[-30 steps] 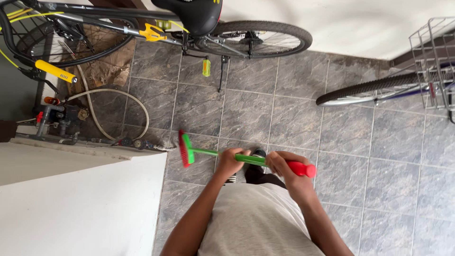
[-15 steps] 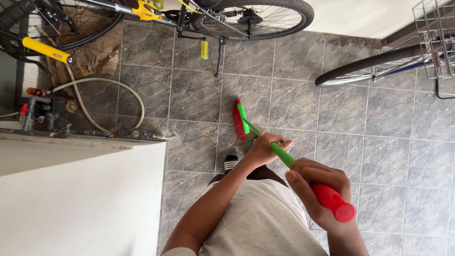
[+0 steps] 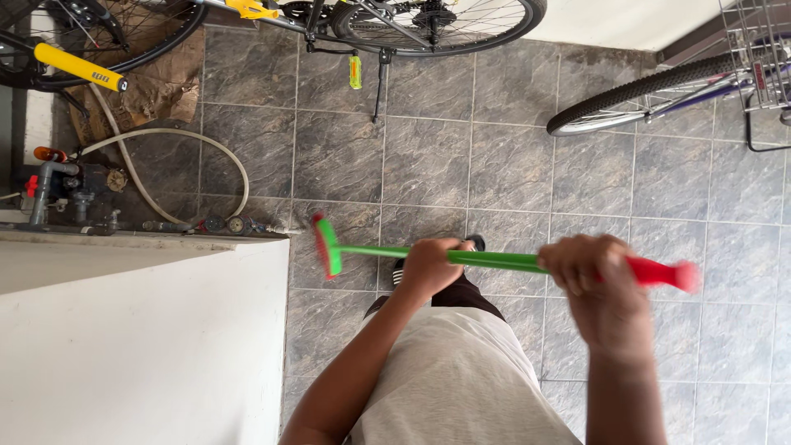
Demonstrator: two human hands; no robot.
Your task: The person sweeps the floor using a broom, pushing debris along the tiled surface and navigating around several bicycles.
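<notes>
I hold a broom (image 3: 494, 260) with a green handle, a red grip end and a red-bristled green head. My left hand (image 3: 428, 268) is closed around the green handle near its middle. My right hand (image 3: 593, 276) grips the handle where green meets red, blurred by motion. The broom lies almost level across the view. Its head (image 3: 326, 246) rests on the grey tiled floor (image 3: 511, 165) beside the corner of a white wall (image 3: 140, 346). One foot in a black sandal (image 3: 399, 274) shows under the handle.
A bicycle (image 3: 428, 21) with a kickstand stands along the far wall. A second bicycle's wheel (image 3: 643, 103) and wire basket (image 3: 762, 58) reach in from the right. Pipes, valves (image 3: 58, 185) and a looped hose (image 3: 165, 177) lie at the left.
The broom head has swung from the middle of the floor back left to the wall corner. My right hand has risen and moved right, bringing the handle level.
</notes>
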